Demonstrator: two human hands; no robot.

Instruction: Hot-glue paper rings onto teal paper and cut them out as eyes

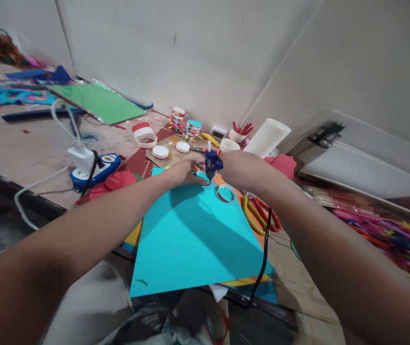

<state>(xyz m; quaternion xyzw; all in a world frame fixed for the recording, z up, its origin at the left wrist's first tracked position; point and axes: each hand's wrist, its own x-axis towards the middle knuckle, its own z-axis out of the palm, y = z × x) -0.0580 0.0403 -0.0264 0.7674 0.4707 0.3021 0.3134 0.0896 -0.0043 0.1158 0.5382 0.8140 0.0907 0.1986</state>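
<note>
My right hand [234,167] is closed round a dark blue glue gun [212,163], its white glue stick poking up and its nozzle pointing down. Just left of the nozzle, my left hand [187,173] has its fingers curled round a small piece with a turquoise face, mostly hidden by the fingers; its kind is unclear. Both hands are above the far edge of a turquoise sheet of paper [198,239]. A paper ring [226,193] with a white rim lies on that sheet, close to my right hand. The gun's black cord [264,258] hangs down over the sheet's right side.
Scissors [257,213] with yellow and red handles lie right of the sheet. Stacked paper cups [269,136] lean at the back. A blue power strip [95,175] with a white charger sits left, beside red paper circles [119,181]. Bright pipe cleaners [388,244] fill the right side.
</note>
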